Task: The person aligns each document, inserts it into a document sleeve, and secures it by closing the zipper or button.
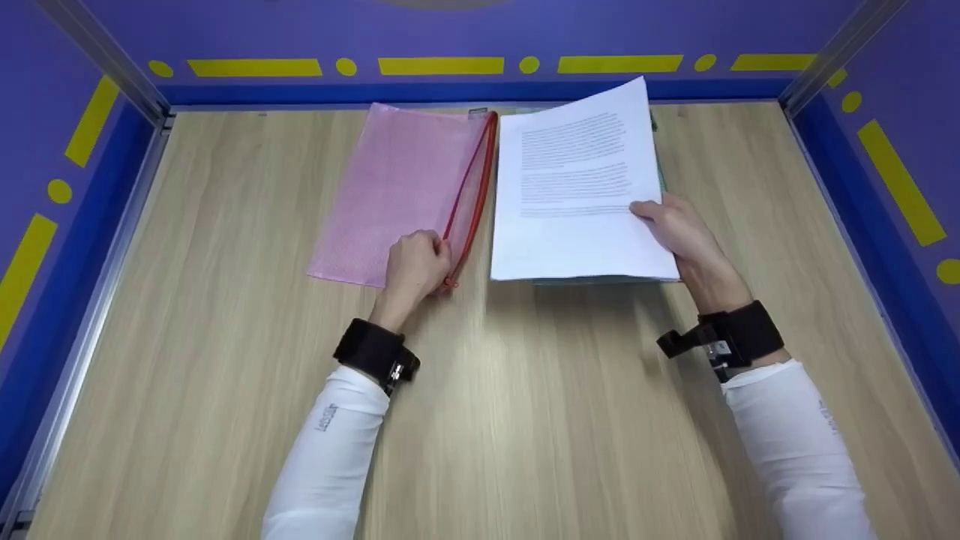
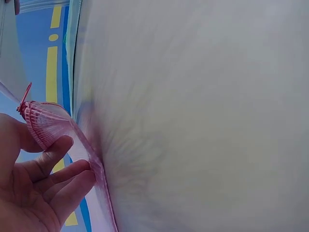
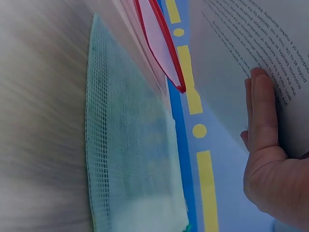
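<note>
A pink mesh zip pouch (image 1: 390,187) lies at the back, left of centre, its red-edged mouth (image 1: 482,180) parted on the right side. My left hand (image 1: 416,264) pinches the near part of that mouth's edge between thumb and fingers, close to the zip's end. In the left wrist view, the pouch's edge (image 2: 41,121) bulges out beside the thumb. My right hand (image 1: 686,232) grips printed sheets of paper (image 1: 577,244) by their right edge, thumb on the printed face. The sheets are raised and tilted, with their left edge beside the pouch's mouth.
Beneath the paper, a green mesh pouch (image 3: 130,140) lies on the wooden table (image 1: 525,420), mostly hidden in the head view. Blue-purple panels (image 1: 420,34) with yellow marks stand along the back and both sides.
</note>
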Motion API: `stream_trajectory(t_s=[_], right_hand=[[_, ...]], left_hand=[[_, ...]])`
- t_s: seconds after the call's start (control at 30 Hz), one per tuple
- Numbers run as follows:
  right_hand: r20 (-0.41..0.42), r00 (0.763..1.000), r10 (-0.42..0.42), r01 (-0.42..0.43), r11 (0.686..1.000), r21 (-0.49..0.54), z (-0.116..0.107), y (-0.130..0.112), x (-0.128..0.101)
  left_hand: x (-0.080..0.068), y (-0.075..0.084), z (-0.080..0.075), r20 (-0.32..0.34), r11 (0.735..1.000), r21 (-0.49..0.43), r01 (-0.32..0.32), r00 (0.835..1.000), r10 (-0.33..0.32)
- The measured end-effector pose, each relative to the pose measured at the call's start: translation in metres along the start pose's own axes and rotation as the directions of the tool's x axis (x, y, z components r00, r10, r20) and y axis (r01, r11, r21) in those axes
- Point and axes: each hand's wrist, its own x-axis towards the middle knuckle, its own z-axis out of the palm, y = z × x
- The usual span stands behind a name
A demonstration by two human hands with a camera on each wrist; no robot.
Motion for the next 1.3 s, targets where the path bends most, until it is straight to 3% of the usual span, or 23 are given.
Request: stream_trajectory(t_s=[0.37, 1.0, 1.3], right_hand=[[0.093, 0.994, 0.050, -0.039, 0.993, -0.108, 0.007, -0.006, -0.009], [0.145, 0.983, 0.117, -0.101, 0.989, -0.112, 0.016, -0.010, 0.000], [0.099, 0.988, 0.117, -0.111, 0.992, -0.062, 0.024, -0.015, 0.004]], left_hand=[[0.001, 0.000, -0.001, 0.028, 1.000, 0.000, 0.021, 0.999, -0.021], [0.000, 0.001, 0.002, 0.033, 1.000, 0.003, 0.010, 0.999, -0.010], [0.001, 0.001, 0.000, 0.049, 1.000, 0.017, 0.020, 0.999, -0.021]])
